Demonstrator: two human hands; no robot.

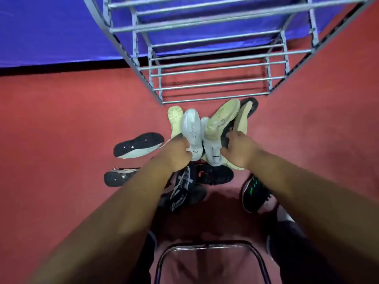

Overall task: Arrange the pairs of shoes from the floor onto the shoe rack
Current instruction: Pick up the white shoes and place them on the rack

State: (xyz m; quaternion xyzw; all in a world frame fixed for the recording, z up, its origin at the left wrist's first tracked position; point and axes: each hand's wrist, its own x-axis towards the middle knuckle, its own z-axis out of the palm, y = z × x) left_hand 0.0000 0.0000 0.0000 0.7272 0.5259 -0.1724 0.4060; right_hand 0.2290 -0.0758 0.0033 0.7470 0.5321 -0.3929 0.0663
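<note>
Shoes lie in a heap on the red floor (61, 119), right in front of the rack (211, 64). The rack is made of grey metal bars, and its shelves have no shoes on them. Behind it is a blue wall (51, 27).

The person reaches down with both bare arms. The left hand (176, 153) is curled around the heel of a white shoe (191, 130) that is turned sole up. The right hand (239, 149) rests on the heap by a second white shoe (212, 149). Its fingers are bent over the shoes there, but I cannot tell which one it grips.

A pale sole (222, 117) leans across the top of the heap, and a tan sole (243, 119) stands just beside it, with a dark shoe behind. Another pale sole (175, 119) sticks up on the left of the white shoe.

Off to the left, two dark-soled shoes (138, 145) lie on their sides, one nearer the rack than the other. Under the arms sit some black shoes (182, 187). A black shoe with green marks (255, 192) is near the right arm. A chair frame (211, 261) is at the bottom.
</note>
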